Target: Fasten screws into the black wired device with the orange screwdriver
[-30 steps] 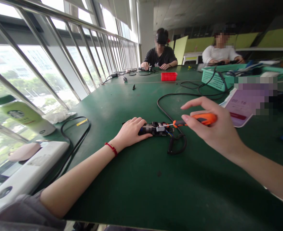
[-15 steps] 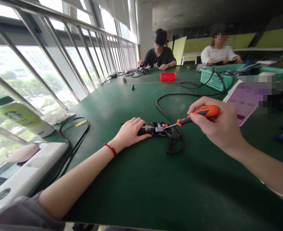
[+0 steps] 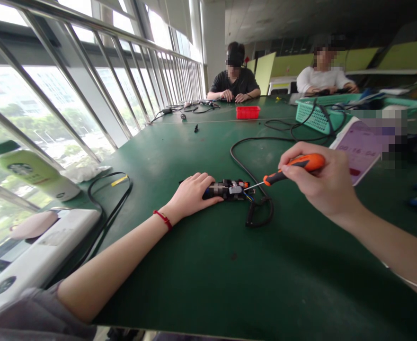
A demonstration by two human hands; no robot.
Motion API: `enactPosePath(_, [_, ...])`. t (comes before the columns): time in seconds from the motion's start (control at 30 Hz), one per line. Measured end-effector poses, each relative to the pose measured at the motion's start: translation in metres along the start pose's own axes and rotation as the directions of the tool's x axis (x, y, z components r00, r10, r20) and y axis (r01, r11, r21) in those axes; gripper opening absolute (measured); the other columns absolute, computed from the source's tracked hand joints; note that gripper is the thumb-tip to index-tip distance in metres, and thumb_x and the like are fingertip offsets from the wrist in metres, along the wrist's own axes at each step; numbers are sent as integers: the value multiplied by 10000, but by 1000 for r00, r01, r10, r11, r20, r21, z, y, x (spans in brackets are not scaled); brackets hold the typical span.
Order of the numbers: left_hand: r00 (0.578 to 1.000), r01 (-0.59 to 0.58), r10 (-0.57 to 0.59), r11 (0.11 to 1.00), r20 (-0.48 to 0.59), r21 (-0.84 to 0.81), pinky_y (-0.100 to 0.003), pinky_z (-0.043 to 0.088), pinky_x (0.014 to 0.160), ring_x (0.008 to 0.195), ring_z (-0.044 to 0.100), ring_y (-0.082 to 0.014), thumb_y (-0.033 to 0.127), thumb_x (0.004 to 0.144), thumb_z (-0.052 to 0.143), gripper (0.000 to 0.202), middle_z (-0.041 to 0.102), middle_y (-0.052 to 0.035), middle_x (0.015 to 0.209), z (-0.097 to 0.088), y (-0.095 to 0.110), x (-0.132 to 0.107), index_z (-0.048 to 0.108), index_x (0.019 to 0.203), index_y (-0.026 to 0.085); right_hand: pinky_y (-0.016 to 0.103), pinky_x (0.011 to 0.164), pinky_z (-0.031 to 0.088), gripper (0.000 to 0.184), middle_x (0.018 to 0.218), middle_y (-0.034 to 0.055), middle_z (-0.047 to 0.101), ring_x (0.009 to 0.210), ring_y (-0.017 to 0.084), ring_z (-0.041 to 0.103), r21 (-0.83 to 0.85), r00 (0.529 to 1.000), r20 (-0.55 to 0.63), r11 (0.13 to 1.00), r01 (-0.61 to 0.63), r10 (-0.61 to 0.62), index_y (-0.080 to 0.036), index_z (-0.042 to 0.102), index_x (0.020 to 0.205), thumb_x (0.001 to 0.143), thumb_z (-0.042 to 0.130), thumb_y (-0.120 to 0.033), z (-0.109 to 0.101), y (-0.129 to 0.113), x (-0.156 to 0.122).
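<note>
My left hand [image 3: 193, 195] is wrapped over the left end of an opened electric device [image 3: 217, 191], pressing it against the green table [image 3: 194, 265]. The device has a dark cylindrical body, a small grey block [image 3: 235, 190] and blue and yellow wires at its right end. In my right hand [image 3: 327, 187] is a screwdriver [image 3: 309, 162] with an orange and dark grey handle. Its thin shaft slants down to the left, and the tip is at the right side of the grey block. Whether the tip sits in a screw, I cannot tell.
A black cord [image 3: 242, 158] loops behind and right of the device. Farther back are a red tray [image 3: 247, 112] and a teal basket [image 3: 313, 118]. A phone [image 3: 357, 147] leans behind my right hand. At left stand a bottle [image 3: 34, 173] and a white box [image 3: 41, 251]. Two people sit opposite.
The screwdriver and my right hand have shifted slightly right, the tip moving along the grey block's right end. My left hand stays put. The person in black has moved one hand inward.
</note>
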State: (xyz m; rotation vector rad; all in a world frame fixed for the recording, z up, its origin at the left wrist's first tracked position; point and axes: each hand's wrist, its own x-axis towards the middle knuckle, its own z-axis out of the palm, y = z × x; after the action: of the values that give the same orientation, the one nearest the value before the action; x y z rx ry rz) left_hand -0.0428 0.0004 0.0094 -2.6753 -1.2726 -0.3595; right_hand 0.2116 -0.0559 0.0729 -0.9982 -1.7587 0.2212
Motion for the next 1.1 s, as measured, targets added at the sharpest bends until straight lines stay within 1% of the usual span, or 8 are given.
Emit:
enactPosePath(0.27, [1000, 0, 0, 1000, 1, 2, -346, 449, 759, 875, 547, -224, 607, 844, 423, 474, 593, -69, 983, 1, -1, 0, 528, 1012, 176, 305, 493, 332, 190, 534, -9, 494, 485, 128, 436, -6, 999, 27, 999, -39, 39, -223, 560, 608, 796, 555, -248, 2, 5, 1])
enactPosePath(0.33, [1000, 2, -2, 1000, 0, 3, -347, 449, 759, 880, 547, -226, 609, 845, 419, 475, 593, -69, 980, 1, 0, 0, 530, 1009, 177, 307, 507, 359, 47, 586, -9, 506, 515, 141, 461, 38, 1000, 2, 999, -30, 30, -241, 593, 734, 778, 574, -241, 2, 7, 1])
enactPosePath(0.5, [1000, 2, -2, 1000, -1, -5, -348, 448, 752, 868, 546, -223, 609, 844, 419, 469, 594, -68, 974, 1, -1, 0, 532, 1001, 182, 301, 498, 407, 386, 814, 9, 565, 609, 167, 533, 187, 998, -25, 981, -47, 53, -291, 496, 1053, 701, 647, -236, 7, 10, 0])
enactPosePath(0.63, [1000, 4, -4, 1000, -6, -12, -346, 446, 750, 870, 547, -225, 610, 837, 430, 468, 594, -68, 974, 1, -1, -1, 534, 1001, 184, 295, 464, 382, 165, 703, 12, 590, 500, 143, 494, 11, 994, -98, 999, -50, 51, -251, 568, 906, 790, 590, -367, 7, 13, 1])
enactPosePath(0.77, [1000, 6, -6, 1000, -7, -30, -348, 445, 747, 866, 547, -224, 608, 835, 434, 467, 593, -69, 969, 1, -1, 0, 541, 999, 184, 277, 436, 303, 205, 527, -3, 536, 426, 122, 455, -344, 976, -120, 930, 128, -179, -209, 626, 783, 809, 553, -399, -1, 15, 3])
enactPosePath(0.83, [1000, 5, -6, 999, -6, -32, -346, 446, 745, 867, 548, -224, 607, 836, 432, 464, 592, -69, 971, 1, -1, 0, 540, 998, 186, 276, 444, 283, 170, 485, -24, 492, 416, 116, 431, -392, 972, -80, 903, 173, -221, -210, 633, 800, 767, 598, -373, -4, 14, 4])
enactPosePath(1.0, [1000, 4, -4, 1000, 0, -30, -342, 445, 744, 867, 546, -223, 614, 839, 419, 469, 592, -69, 971, 1, -1, -1, 536, 997, 188, 284, 499, 367, 447, 696, -31, 529, 526, 131, 472, 55, 997, 70, 998, 34, -37, -257, 476, 1100, 685, 619, -177, -6, 7, 6])
enactPosePath(1.1, [1000, 3, -3, 1000, -1, -28, -345, 444, 751, 867, 545, -222, 610, 839, 424, 466, 592, -69, 968, 1, -1, -1, 536, 998, 187, 288, 467, 331, 157, 611, -26, 502, 492, 130, 436, 24, 993, 103, 998, -61, 59, -242, 556, 913, 762, 590, -272, -6, 4, 7])
